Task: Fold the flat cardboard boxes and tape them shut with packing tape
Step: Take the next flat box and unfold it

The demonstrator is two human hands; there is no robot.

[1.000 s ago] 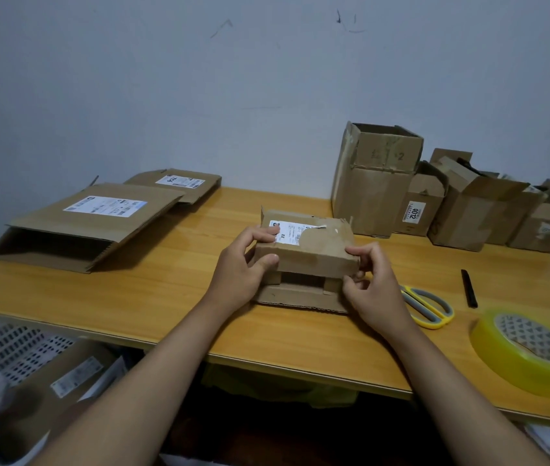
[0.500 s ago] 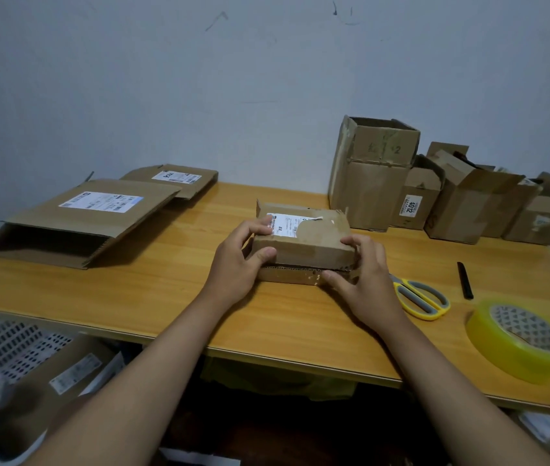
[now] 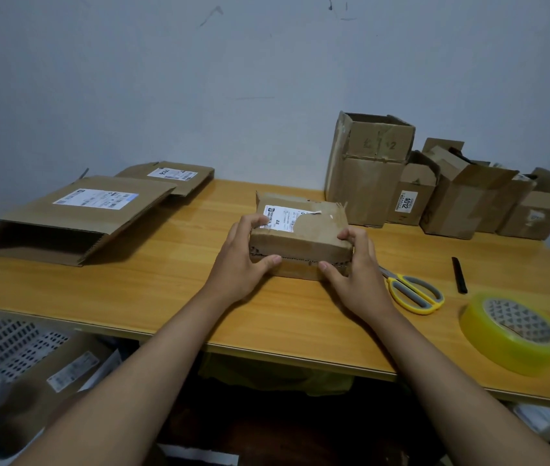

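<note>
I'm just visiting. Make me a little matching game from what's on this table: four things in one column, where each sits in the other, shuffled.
Things:
1. small box
2. scissors
3. tape roll
4. large flattened box

Places:
A. far left of the table
B. near right corner of the table
C. between both hands, mid-table
D. just right of the right hand

Pairs: 1-C, 2-D, 3-B, 4-A

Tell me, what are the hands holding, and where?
Both hands grip the small cardboard box at its near corners: left hand on the left corner, right hand on the right, thumbs on the front flap.
</note>
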